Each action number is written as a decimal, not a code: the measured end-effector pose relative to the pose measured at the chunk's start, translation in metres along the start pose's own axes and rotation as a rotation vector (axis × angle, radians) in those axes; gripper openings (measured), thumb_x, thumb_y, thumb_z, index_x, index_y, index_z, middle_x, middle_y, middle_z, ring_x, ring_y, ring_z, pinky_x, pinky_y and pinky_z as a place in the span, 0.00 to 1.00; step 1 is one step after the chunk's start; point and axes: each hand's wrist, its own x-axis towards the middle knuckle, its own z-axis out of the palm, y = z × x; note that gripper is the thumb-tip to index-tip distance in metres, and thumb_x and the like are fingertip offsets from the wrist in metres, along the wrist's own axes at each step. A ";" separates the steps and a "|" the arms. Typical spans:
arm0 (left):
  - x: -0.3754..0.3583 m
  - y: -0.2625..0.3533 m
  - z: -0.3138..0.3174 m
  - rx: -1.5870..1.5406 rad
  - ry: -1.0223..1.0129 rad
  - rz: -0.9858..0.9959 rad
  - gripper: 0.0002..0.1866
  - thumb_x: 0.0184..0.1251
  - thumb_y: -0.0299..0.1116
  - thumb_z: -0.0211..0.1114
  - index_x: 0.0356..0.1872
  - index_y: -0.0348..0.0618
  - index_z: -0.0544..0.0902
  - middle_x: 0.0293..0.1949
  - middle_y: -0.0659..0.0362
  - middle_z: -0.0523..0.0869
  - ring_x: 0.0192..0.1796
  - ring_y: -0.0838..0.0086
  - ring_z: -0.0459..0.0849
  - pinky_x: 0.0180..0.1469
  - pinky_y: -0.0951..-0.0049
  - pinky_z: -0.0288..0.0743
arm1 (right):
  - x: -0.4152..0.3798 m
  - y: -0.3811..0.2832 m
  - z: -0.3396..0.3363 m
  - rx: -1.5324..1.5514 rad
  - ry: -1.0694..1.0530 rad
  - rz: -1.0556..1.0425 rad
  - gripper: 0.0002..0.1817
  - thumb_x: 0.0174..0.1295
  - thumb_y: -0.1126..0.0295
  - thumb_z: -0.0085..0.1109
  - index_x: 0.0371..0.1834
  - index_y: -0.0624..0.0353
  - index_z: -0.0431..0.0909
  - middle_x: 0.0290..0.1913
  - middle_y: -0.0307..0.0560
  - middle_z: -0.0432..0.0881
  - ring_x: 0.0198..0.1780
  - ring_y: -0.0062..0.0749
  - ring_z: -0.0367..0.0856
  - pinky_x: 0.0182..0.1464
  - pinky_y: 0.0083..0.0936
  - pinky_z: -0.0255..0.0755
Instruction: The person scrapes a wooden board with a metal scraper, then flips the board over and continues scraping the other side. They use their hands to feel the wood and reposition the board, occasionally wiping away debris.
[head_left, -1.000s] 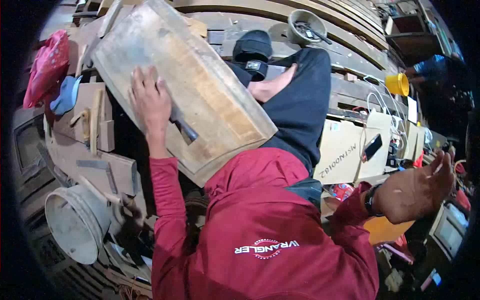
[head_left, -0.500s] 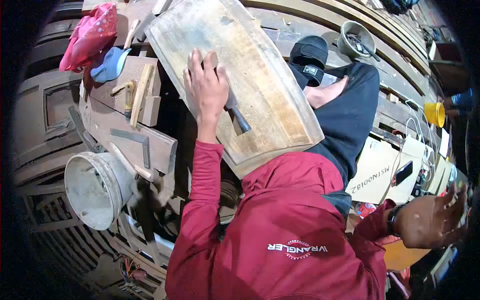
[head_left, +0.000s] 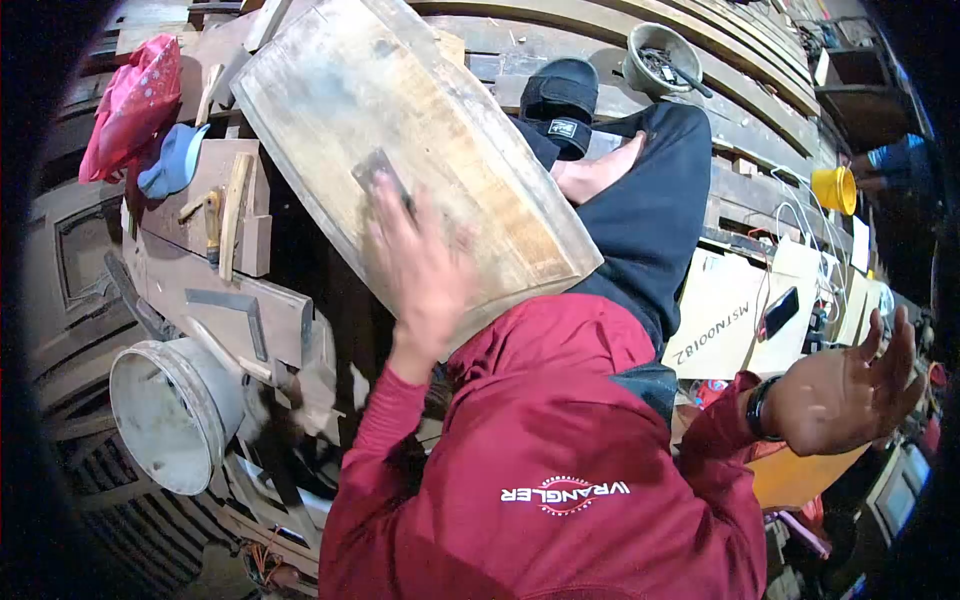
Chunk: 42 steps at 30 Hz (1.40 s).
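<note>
Working over the wooden panel (head_left: pixel 460 140) at the lap (head_left: pixel 640 230), the left hand (head_left: pixel 430 285) meets a dark flat piece (head_left: pixel 379 174); blur hides its grip. The right hand (head_left: pixel 835 400) is raised, fingers spread, grip released.

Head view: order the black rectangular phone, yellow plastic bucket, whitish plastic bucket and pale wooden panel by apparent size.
1. Pale wooden panel
2. Whitish plastic bucket
3. Yellow plastic bucket
4. Black rectangular phone
</note>
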 end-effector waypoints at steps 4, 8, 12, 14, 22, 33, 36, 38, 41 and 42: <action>-0.018 0.006 0.011 -0.083 -0.101 0.064 0.30 0.75 0.33 0.61 0.77 0.41 0.70 0.82 0.34 0.54 0.84 0.37 0.52 0.82 0.44 0.53 | -0.001 0.005 0.009 0.058 0.014 0.013 0.40 0.77 0.49 0.49 0.76 0.77 0.60 0.67 0.82 0.73 0.69 0.73 0.74 0.68 0.60 0.76; 0.021 -0.024 0.015 -0.104 -0.035 0.071 0.34 0.64 0.17 0.59 0.74 0.42 0.74 0.82 0.35 0.54 0.84 0.35 0.51 0.83 0.46 0.54 | -0.003 0.009 0.013 0.032 0.023 0.090 0.31 0.78 0.63 0.44 0.76 0.77 0.61 0.67 0.82 0.74 0.69 0.70 0.76 0.68 0.57 0.76; 0.028 -0.018 0.016 -0.262 -0.072 0.035 0.32 0.56 0.12 0.60 0.66 0.39 0.82 0.80 0.29 0.55 0.82 0.25 0.48 0.81 0.39 0.59 | -0.015 0.016 0.006 -0.032 -0.040 0.141 0.29 0.78 0.68 0.43 0.76 0.78 0.63 0.68 0.78 0.75 0.70 0.67 0.76 0.69 0.53 0.74; 0.006 -0.002 0.010 -0.383 -0.114 0.027 0.32 0.56 0.12 0.59 0.65 0.39 0.82 0.81 0.28 0.53 0.82 0.23 0.45 0.80 0.35 0.57 | -0.025 0.024 0.000 0.076 0.025 0.216 0.29 0.77 0.67 0.45 0.76 0.78 0.63 0.68 0.78 0.75 0.70 0.67 0.76 0.69 0.53 0.74; -0.011 0.018 0.009 -0.378 -0.126 0.065 0.30 0.60 0.15 0.59 0.65 0.47 0.83 0.84 0.36 0.51 0.84 0.29 0.39 0.75 0.16 0.40 | -0.015 0.012 0.011 0.029 -0.003 0.157 0.27 0.78 0.71 0.43 0.75 0.79 0.64 0.67 0.77 0.76 0.70 0.61 0.78 0.68 0.48 0.78; -0.033 0.034 -0.016 -0.514 -0.260 0.084 0.28 0.64 0.15 0.57 0.64 0.48 0.83 0.82 0.34 0.56 0.85 0.30 0.41 0.79 0.30 0.48 | -0.013 0.014 0.004 -0.068 0.029 0.184 0.26 0.78 0.72 0.42 0.74 0.78 0.65 0.66 0.75 0.78 0.67 0.62 0.80 0.67 0.48 0.77; -0.013 0.027 -0.007 -0.473 -0.162 0.059 0.26 0.66 0.16 0.57 0.64 0.47 0.83 0.82 0.35 0.57 0.84 0.30 0.44 0.78 0.28 0.48 | -0.015 0.014 0.006 -0.083 0.040 0.215 0.25 0.78 0.72 0.42 0.73 0.79 0.66 0.66 0.73 0.78 0.67 0.58 0.81 0.68 0.45 0.77; 0.021 0.018 0.011 -0.389 -0.080 0.046 0.25 0.67 0.17 0.57 0.63 0.48 0.83 0.81 0.35 0.58 0.84 0.30 0.45 0.78 0.28 0.48 | -0.014 0.015 0.006 -0.046 0.022 0.191 0.25 0.78 0.72 0.42 0.73 0.79 0.66 0.66 0.73 0.78 0.67 0.58 0.81 0.68 0.45 0.77; 0.034 0.022 0.011 -0.389 -0.059 0.003 0.25 0.67 0.17 0.57 0.63 0.48 0.83 0.81 0.35 0.58 0.84 0.31 0.45 0.79 0.29 0.49 | -0.012 0.011 0.012 -0.095 0.056 0.214 0.25 0.78 0.72 0.43 0.73 0.79 0.66 0.65 0.74 0.79 0.67 0.59 0.81 0.67 0.46 0.77; 0.024 0.029 0.006 -0.418 -0.070 0.013 0.25 0.66 0.17 0.58 0.63 0.49 0.83 0.81 0.36 0.58 0.84 0.31 0.45 0.78 0.28 0.50 | -0.011 0.011 0.010 -0.092 0.051 0.219 0.25 0.78 0.72 0.43 0.73 0.79 0.66 0.65 0.74 0.79 0.67 0.59 0.81 0.67 0.46 0.77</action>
